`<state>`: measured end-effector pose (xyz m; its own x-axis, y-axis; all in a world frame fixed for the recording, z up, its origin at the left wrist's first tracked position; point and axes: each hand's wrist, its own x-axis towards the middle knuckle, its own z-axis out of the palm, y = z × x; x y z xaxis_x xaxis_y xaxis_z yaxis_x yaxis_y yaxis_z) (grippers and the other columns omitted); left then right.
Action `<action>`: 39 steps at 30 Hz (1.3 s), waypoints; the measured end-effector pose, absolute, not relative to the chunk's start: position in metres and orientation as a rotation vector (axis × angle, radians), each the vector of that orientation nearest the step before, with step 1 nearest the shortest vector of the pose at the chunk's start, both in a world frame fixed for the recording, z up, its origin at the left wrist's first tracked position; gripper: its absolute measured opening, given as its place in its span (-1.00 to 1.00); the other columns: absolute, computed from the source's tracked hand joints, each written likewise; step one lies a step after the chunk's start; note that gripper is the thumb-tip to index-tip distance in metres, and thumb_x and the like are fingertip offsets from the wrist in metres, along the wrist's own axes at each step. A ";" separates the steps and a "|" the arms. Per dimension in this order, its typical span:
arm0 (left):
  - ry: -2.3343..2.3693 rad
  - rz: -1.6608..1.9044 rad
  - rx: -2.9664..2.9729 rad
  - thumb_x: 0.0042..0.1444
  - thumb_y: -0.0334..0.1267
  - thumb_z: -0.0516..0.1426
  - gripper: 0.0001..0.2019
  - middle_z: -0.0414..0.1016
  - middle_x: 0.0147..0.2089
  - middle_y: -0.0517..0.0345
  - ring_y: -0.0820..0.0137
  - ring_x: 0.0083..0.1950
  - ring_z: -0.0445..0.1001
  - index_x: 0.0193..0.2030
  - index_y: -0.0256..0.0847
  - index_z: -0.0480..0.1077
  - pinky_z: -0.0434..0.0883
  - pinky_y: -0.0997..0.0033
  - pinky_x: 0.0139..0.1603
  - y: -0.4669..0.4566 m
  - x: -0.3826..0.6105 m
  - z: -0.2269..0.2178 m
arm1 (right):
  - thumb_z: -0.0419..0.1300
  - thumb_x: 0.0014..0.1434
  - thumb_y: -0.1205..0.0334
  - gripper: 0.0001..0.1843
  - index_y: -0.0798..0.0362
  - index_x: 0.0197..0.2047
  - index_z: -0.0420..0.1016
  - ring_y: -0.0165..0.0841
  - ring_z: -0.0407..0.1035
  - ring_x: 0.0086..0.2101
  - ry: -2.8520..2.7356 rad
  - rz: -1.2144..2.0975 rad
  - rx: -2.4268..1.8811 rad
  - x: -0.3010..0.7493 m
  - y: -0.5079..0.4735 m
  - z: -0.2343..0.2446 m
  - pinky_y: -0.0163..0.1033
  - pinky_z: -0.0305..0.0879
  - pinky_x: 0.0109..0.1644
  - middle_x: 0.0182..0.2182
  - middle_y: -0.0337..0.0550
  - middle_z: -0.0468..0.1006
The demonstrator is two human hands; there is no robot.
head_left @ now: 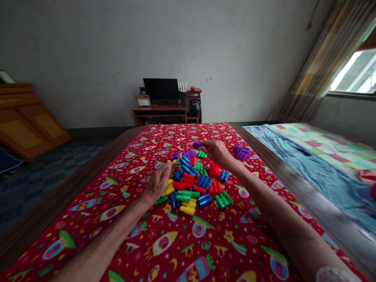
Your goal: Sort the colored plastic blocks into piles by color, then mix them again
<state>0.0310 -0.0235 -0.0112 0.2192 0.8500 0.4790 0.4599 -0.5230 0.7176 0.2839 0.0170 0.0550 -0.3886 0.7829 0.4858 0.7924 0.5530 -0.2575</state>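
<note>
A loose pile of plastic building blocks, each made of joined tubes, lies on a red patterned cloth (pixel 164 239). My right hand (pixel 219 152) is raised over the far right side of the pile, pinching a purple block (pixel 197 144). At the pile's left edge, beside the yellow blocks (pixel 169 188), rests my left hand (pixel 160 182); its fingers reach toward the pile and seem to hold nothing, with the fingertips partly hidden. Red blocks (pixel 188 181), blue blocks (pixel 205 181) and green blocks (pixel 224 199) make up much of the pile. More purple blocks (pixel 188 155) lie at its far side.
A separate group of purple blocks (pixel 241 152) sits right of my right hand. Beyond the cloth stands a desk (pixel 160 109) with a monitor (pixel 161 91). A bed (pixel 317 156) is on the right, a wooden cabinet (pixel 29 121) on the left.
</note>
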 end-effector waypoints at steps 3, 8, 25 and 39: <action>1.249 1.339 2.044 0.30 0.10 -0.18 -0.47 0.55 -0.04 -0.07 0.23 0.00 0.51 0.04 -0.24 0.40 0.42 0.22 0.10 -0.021 0.030 -0.011 | 0.01 0.32 0.18 -0.68 0.11 -0.17 0.58 -0.30 0.42 -0.34 -1.960 -0.235 -1.732 0.329 0.034 0.058 -0.30 0.12 -0.31 -0.33 0.01 0.60; 1.329 1.427 1.983 0.30 0.04 -0.15 -0.53 0.48 0.05 -0.07 0.24 0.06 0.48 0.03 -0.25 0.36 0.42 0.23 0.11 -0.015 0.021 -0.013 | -0.02 0.30 0.19 -0.63 0.10 -0.08 0.58 -0.16 0.45 -0.16 -1.744 -0.274 -2.201 0.392 0.048 0.040 -0.20 0.25 -0.20 -0.16 0.12 0.58; 1.601 0.928 2.058 -0.02 0.08 0.14 -0.59 0.63 -0.22 -0.06 0.12 -0.15 0.58 -0.27 -0.24 0.53 0.48 0.17 -0.06 0.074 0.039 -0.004 | -0.07 0.36 0.02 -0.55 0.06 -0.24 0.59 -0.29 0.43 -0.33 -2.092 -0.233 -1.902 0.340 0.028 0.063 -0.30 0.17 -0.31 -0.35 0.00 0.59; 0.962 0.892 1.749 0.03 0.20 0.18 -0.20 0.62 -0.19 0.00 0.19 -0.16 0.59 0.32 -0.23 0.17 0.52 0.28 -0.19 0.023 0.069 0.037 | 0.14 0.25 0.32 -0.75 0.10 -0.02 0.51 -0.38 0.43 -0.34 -2.410 0.081 -0.817 0.272 0.016 0.044 -0.34 0.23 -0.30 -0.25 -0.05 0.60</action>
<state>0.0695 0.0226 0.0367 0.4319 0.8883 0.1561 0.2221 -0.2725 0.9362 0.2719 0.0159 0.0443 -0.6399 0.5728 0.5123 0.5372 0.8101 -0.2348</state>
